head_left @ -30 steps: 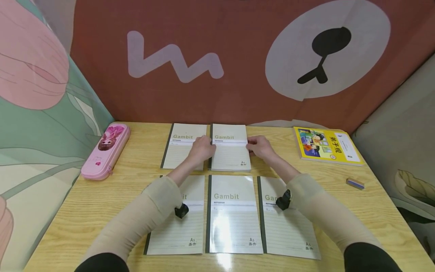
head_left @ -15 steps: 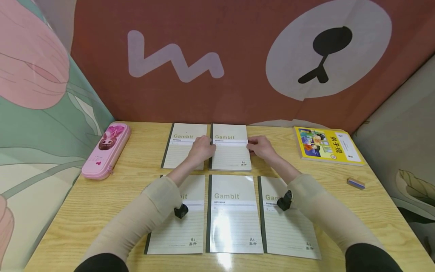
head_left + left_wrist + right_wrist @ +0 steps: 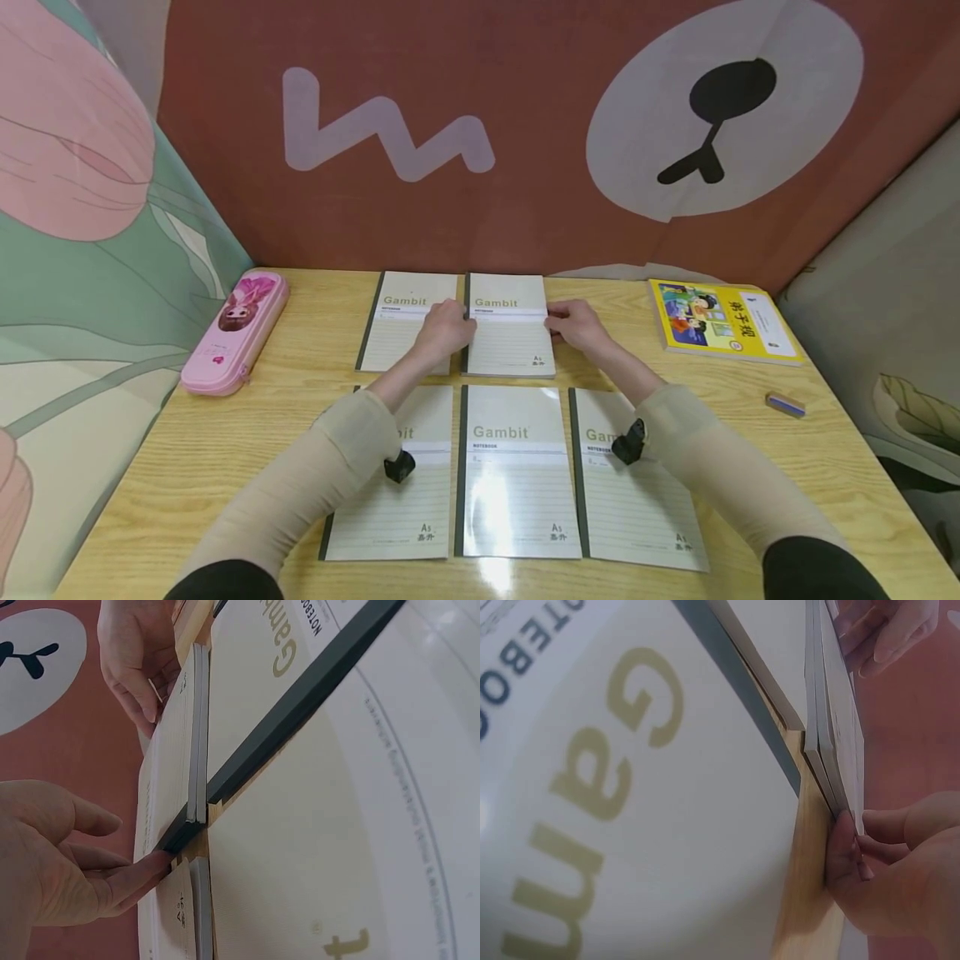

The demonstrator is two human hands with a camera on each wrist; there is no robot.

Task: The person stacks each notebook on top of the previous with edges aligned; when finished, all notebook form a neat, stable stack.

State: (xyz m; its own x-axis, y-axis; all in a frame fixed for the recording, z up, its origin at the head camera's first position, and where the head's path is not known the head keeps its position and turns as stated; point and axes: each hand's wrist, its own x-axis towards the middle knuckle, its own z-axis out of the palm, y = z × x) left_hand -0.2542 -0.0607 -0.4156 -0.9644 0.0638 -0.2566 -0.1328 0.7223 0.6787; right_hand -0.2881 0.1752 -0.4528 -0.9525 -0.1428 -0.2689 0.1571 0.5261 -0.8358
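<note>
My left hand touches the dark spine of a small stack of notebooks in the back row; in the left wrist view a fingertip meets the spine and the thumb stands apart. My right hand touches the opposite edge; in the right wrist view its thumb lies against the page edges near the corner. Two layers show in the stack. Beneath the left hand lies another notebook, partly covered by it.
Three notebooks lie in the front row: left, middle, right. Forearms pass over the outer two. A pink pencil case lies at the left, a yellow book and an eraser at the right. A printed curtain backs the table.
</note>
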